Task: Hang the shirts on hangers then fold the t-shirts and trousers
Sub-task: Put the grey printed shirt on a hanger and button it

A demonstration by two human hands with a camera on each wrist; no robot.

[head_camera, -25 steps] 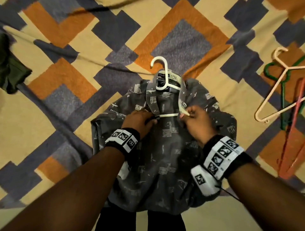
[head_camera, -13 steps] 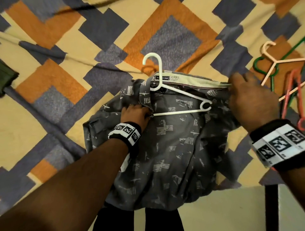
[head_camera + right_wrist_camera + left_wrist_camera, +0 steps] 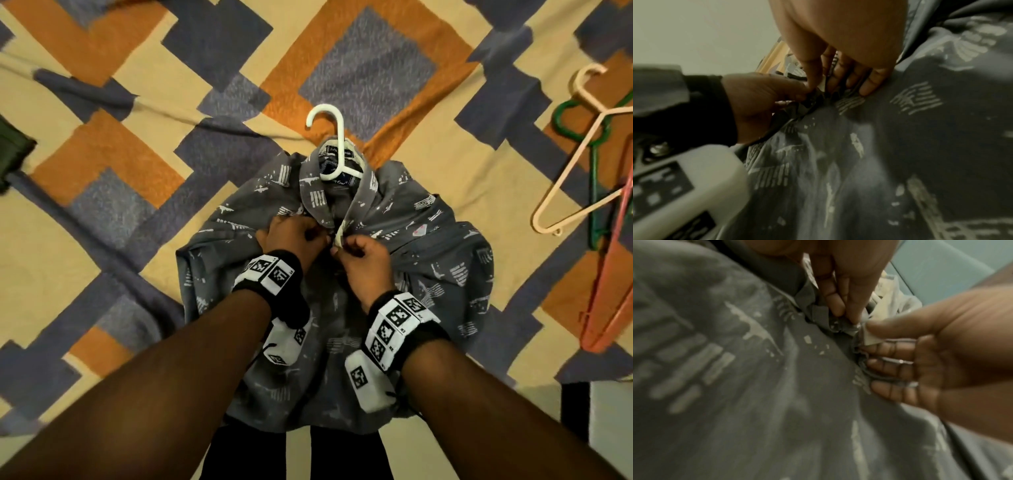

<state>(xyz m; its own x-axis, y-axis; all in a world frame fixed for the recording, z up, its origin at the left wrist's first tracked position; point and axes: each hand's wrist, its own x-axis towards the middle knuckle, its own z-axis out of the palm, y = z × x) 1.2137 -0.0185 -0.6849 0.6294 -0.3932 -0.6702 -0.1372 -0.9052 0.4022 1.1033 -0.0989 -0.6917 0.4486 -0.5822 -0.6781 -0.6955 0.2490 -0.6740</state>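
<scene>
A grey printed shirt (image 3: 428, 260) lies on the patterned bedspread (image 3: 102, 240) with a white hanger (image 3: 337, 147) inside its collar, only the hook and neck showing. My left hand (image 3: 296, 236) pinches the left front edge of the shirt (image 3: 735, 386) just below the collar. My right hand (image 3: 364, 255) pinches the right front edge with its pale inner lining, right against the left hand. In the left wrist view my left hand (image 3: 846, 311) and right hand (image 3: 900, 353) meet at the placket. The right wrist view shows the right hand (image 3: 840, 71) and left hand (image 3: 764, 104) gripping the same grey cloth (image 3: 920, 146).
Several spare hangers lie at the right: a cream one (image 3: 579, 150), a green one (image 3: 596, 164) and a red one (image 3: 613, 274). A dark green garment (image 3: 12, 150) sits at the left edge. My dark trouser legs (image 3: 346, 455) stand at the bed's near edge.
My right hand came back from the shirt's right shoulder to the centre and pulled the right front over the hanger arm. Both hands now meet below the collar; the hanger's arm is covered.
</scene>
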